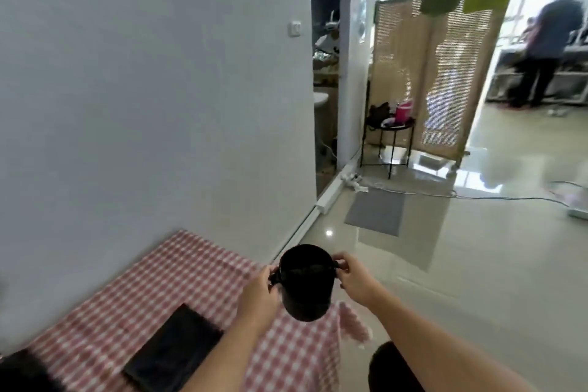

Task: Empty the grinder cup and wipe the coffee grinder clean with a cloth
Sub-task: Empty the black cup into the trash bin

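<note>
Two hands [259,291] [351,277] around grinder cup [305,283]

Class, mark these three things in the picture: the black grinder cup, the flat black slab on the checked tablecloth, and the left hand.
black grinder cup [305,288]: head view, on its dark side wall.
flat black slab [173,348]: head view, on its top face.
left hand [259,296]: head view, on the back of the hand.

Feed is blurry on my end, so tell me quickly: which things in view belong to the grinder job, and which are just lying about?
Job:
- round black grinder cup, held up over the checked tablecloth's edge
- left hand and right hand, gripping its sides

Lying about:
- flat black rectangular tray on the red-and-white checked tablecloth
- grey floor mat
- small black side table

No cloth visible.
</note>
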A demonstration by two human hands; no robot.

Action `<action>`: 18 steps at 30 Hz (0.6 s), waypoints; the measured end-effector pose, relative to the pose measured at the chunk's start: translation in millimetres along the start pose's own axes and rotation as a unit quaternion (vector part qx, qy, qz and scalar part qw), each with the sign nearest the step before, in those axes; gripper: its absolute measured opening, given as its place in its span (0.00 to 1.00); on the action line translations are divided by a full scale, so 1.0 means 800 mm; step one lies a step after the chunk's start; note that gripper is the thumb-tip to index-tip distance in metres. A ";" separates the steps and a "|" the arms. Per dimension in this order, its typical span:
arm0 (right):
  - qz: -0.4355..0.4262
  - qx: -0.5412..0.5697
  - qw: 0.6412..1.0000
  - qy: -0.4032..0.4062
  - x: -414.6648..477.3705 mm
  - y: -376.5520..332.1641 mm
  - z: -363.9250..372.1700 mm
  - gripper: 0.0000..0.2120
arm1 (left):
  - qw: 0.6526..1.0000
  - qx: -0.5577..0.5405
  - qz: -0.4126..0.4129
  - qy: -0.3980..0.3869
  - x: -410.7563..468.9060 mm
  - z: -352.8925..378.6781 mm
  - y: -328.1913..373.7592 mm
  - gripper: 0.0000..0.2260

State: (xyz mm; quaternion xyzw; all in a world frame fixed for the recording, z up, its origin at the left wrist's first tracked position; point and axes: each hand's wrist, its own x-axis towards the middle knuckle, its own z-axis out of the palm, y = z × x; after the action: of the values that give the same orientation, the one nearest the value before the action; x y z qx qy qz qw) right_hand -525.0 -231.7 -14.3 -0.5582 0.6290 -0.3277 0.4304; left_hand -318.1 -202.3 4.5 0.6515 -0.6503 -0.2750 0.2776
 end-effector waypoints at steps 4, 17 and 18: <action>0.049 0.026 0.995 0.084 -0.021 0.062 -0.136 0.10 | 0.996 -0.007 0.055 -0.072 0.031 0.117 0.094 0.11; 0.237 0.142 0.948 0.157 -0.066 0.263 -0.268 0.10 | 0.959 -0.063 -0.004 -0.277 0.053 0.364 0.161 0.08; 0.254 0.149 0.943 0.153 -0.061 0.277 -0.260 0.09 | 0.953 -0.061 -0.023 -0.295 0.057 0.377 0.149 0.08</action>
State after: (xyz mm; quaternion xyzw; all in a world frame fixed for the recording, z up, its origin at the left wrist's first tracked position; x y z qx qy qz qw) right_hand -806.7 -162.0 -117.5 -0.2529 0.7522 -0.3789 0.4761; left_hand -617.8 -249.5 -119.0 0.5383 -0.6701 -0.4999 0.1063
